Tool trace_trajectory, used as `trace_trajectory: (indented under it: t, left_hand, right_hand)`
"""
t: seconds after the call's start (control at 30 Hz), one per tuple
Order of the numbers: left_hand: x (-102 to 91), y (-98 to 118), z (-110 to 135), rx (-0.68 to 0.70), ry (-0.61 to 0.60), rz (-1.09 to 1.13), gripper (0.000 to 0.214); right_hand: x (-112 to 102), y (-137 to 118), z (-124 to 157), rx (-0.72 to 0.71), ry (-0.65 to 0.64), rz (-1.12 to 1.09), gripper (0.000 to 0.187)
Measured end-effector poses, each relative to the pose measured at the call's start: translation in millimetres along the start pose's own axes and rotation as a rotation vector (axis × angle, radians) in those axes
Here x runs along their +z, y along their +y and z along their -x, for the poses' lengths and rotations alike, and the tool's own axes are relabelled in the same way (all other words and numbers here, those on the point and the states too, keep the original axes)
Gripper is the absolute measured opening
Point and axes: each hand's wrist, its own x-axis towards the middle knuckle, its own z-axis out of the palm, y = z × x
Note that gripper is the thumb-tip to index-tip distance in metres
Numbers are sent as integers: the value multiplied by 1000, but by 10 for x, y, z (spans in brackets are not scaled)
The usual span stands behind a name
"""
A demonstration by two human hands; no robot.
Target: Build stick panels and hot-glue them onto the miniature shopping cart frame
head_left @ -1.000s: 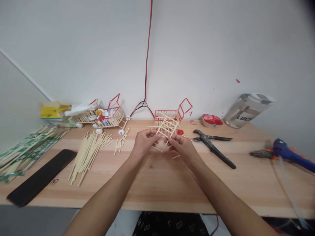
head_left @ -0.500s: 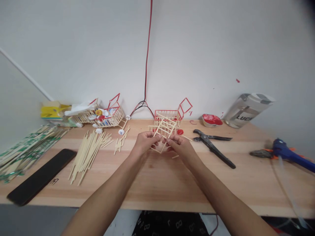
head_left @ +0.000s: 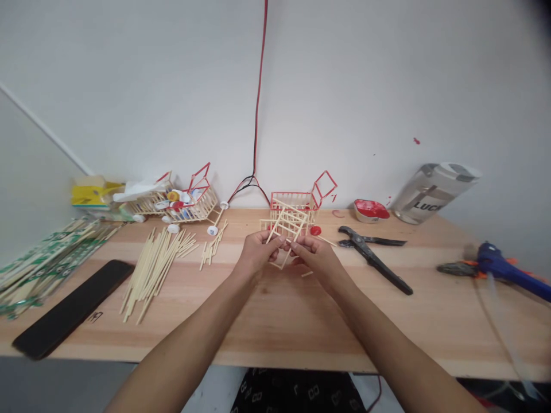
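- Frame of pale sticks point(head_left: 290, 218), held over the wooden tabletop point(head_left: 297, 327), before a red-rimmed stick cart point(head_left: 297, 193).
- Pinched near its lower end by left hand point(head_left: 259, 250) and right hand point(head_left: 314, 252), thumbs uppermost, tips nearly meeting.
- Left of the hands, loose sticks point(head_left: 150, 272) in a fanned pile.
- On the right, black two-handled tool point(head_left: 379, 266) (handles spread apart).

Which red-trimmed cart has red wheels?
The rightmost cart, behind the held stick frame; its visible wheels are red, whereas both carts farther left show white wheels.
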Motion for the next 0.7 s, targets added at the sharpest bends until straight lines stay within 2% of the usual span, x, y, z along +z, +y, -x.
trace_trajectory:
  t: [0.37,0.7]
  left_hand:
    - [-20,-23,-6,37,-5,32,33]
    - [-12,-13,2,22,25,14,38]
  right_hand:
    - [24,-93,48,9,-21,11,32]
    - [21,-14,33,10,-26,88,37]
